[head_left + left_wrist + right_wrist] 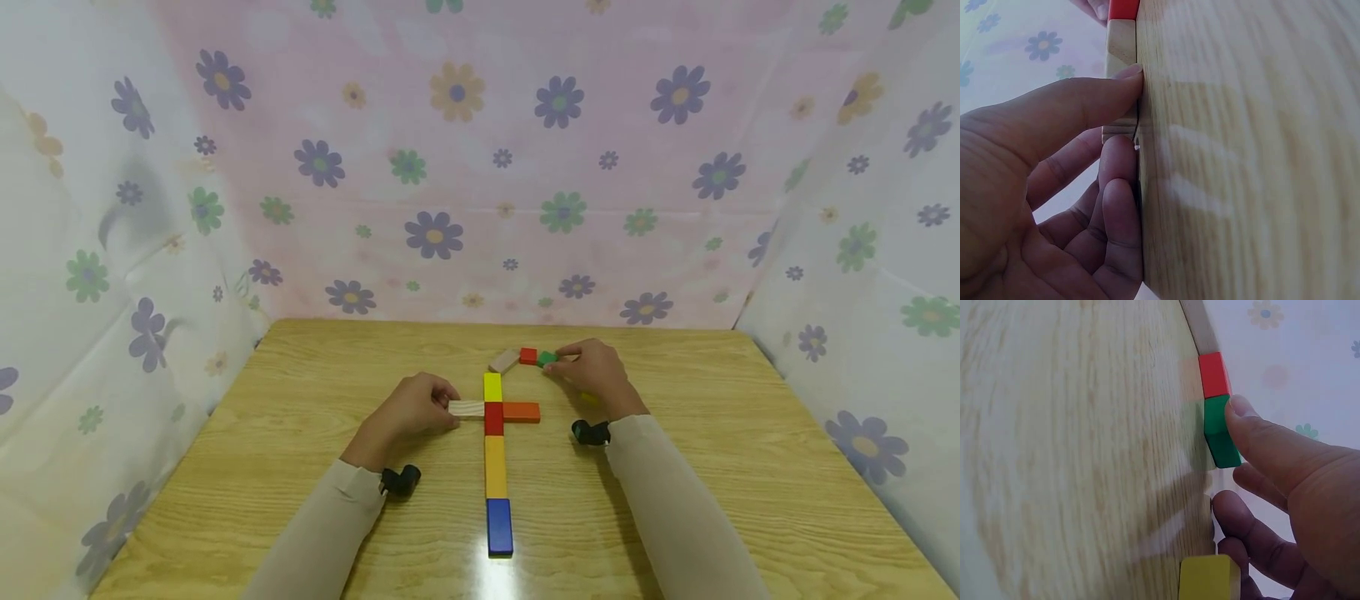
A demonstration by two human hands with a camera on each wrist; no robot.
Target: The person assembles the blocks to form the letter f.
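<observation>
My left hand (pixel 416 406) pinches a plain wooden block (pixel 467 408) between thumb and fingers; its inner end meets a dark red block (pixel 493 418). Further back, my right hand (pixel 597 372) has its thumb and index finger at a small green block (pixel 547 358), the thumb pressing on it in the right wrist view. The green block touches a small red block (pixel 1215 375), beside which another plain wooden block (pixel 504 361) lies slanted. Around the dark red block are a yellow block (pixel 492 387), an orange block (pixel 521 412) and an amber block (pixel 495 467).
A blue block (pixel 499 527) ends the upright row nearest me. Partly under my right hand lies another yellow block (pixel 1202 578). The wooden table (pixel 300 517) is bounded by flowered cloth (pixel 487 183) at the back and both sides.
</observation>
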